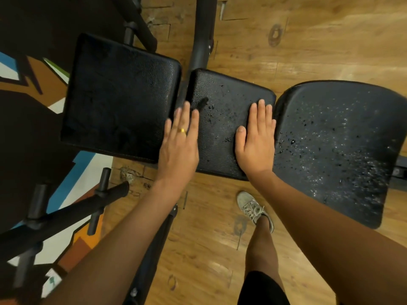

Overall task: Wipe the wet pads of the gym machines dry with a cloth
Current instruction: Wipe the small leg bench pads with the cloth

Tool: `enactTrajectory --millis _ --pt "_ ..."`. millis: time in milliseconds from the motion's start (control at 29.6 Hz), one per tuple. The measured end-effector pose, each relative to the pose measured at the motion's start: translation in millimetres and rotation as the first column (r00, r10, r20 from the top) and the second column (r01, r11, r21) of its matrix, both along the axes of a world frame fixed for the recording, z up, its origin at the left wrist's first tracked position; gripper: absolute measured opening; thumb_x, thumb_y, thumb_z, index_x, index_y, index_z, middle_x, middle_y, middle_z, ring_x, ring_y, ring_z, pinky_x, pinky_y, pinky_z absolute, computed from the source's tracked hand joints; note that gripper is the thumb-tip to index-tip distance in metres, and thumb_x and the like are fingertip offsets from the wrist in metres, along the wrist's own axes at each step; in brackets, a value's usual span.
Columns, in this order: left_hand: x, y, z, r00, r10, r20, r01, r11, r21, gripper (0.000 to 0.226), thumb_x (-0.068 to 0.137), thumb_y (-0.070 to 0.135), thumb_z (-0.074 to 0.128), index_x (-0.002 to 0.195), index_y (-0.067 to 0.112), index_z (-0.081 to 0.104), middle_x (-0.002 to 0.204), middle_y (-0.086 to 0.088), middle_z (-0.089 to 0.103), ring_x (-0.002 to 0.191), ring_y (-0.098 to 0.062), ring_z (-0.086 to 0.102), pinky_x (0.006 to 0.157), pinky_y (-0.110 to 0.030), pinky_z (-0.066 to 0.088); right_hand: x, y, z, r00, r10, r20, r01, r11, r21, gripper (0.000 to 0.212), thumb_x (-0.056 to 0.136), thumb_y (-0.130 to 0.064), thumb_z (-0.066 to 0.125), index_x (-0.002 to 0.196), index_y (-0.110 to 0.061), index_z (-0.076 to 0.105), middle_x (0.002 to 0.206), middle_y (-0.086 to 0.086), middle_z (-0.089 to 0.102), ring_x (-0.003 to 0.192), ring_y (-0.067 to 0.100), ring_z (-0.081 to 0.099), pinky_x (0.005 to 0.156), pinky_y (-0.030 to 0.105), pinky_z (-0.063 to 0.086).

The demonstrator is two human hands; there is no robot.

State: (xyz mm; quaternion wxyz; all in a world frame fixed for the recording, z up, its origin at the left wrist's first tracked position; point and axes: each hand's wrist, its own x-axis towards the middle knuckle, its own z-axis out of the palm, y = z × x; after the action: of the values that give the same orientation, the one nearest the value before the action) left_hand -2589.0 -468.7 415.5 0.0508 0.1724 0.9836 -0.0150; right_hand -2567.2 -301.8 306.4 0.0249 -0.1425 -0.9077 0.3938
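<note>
Three black padded sections of a gym bench lie in a row. The middle pad [220, 111] carries water droplets. My left hand [179, 142], with a gold ring, hovers flat with straight fingers over the gap between the left pad [119, 95] and the middle pad. My right hand [256, 139] rests flat, palm down, on the right part of the middle pad. The right pad [339, 146] is wide and covered in many droplets. The left pad shows no clear droplets. No cloth is in view.
Black frame tubes [200, 36] run under the pads at the top. A black bar with pegs [72, 208] juts out at lower left. Wooden floor [308, 40] surrounds the bench, with a painted floor pattern at left. My leg and grey shoe [253, 208] stand below the bench.
</note>
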Motion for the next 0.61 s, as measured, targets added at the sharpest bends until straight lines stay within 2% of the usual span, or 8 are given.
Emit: enactTrajectory --millis 135,304,439,507,608 --pt "40.2 -10.4 -3.2 0.998 0.062 0.023 -0.061 0.998 -0.006 0.067 0.097 0.003 0.051 0.158 0.004 0.025 0.167 -0.018 0.013 0.155 -0.034 0.014 0.123 -0.051 0.02 -0.9 -0.6 1.6 1.0 0.004 0.011 -0.003 1.0 -0.013 0.062 0.107 -0.035 0.027 0.161 -0.008 0.018 0.17 0.009 0.009 0.157 0.026 0.001 0.127 0.049 0.007" --pt "9.9 5.8 -9.4 0.999 0.034 0.01 -0.034 0.999 0.032 0.064 0.097 -0.001 0.05 0.157 0.001 0.026 0.167 -0.018 0.015 0.155 -0.034 0.012 0.123 -0.05 0.018 -0.6 -1.5 2.7 1.0 -0.003 0.009 0.003 1.0 -0.001 0.061 0.107 -0.034 0.027 0.161 -0.007 0.019 0.17 0.01 0.01 0.157 0.026 0.002 0.127 0.048 0.006" --pt "-6.5 11.2 -13.2 0.997 0.073 -0.016 -0.071 0.992 0.107 0.057 0.102 0.006 0.043 0.157 0.005 0.029 0.168 -0.015 0.015 0.155 -0.032 0.012 0.124 -0.049 0.021 -1.5 -3.4 9.4 0.999 0.006 0.042 -0.006 1.0 -0.024 0.06 0.107 -0.032 0.027 0.161 -0.007 0.017 0.17 0.01 0.008 0.157 0.026 0.0 0.127 0.046 0.003" --pt "4.8 11.3 -14.9 0.991 0.129 -0.03 -0.125 0.985 0.121 0.056 0.104 0.009 0.041 0.158 0.007 0.028 0.168 -0.014 0.013 0.156 -0.031 0.011 0.124 -0.049 0.022 -2.7 6.7 16.1 0.994 0.074 0.079 -0.071 0.997 -0.035 0.061 0.107 -0.032 0.031 0.161 -0.008 0.016 0.17 0.009 0.006 0.157 0.026 -0.001 0.126 0.044 -0.001" --pt "25.4 7.6 -16.2 0.986 0.168 -0.015 -0.165 0.978 0.125 0.054 0.104 0.013 0.038 0.158 0.008 0.028 0.168 -0.013 0.014 0.156 -0.029 0.012 0.123 -0.051 0.023 0.3 47.5 17.3 0.973 0.216 0.076 -0.219 0.975 0.033 0.062 0.107 -0.035 0.033 0.161 -0.009 0.017 0.17 0.007 0.007 0.157 0.023 0.001 0.125 0.042 -0.007"
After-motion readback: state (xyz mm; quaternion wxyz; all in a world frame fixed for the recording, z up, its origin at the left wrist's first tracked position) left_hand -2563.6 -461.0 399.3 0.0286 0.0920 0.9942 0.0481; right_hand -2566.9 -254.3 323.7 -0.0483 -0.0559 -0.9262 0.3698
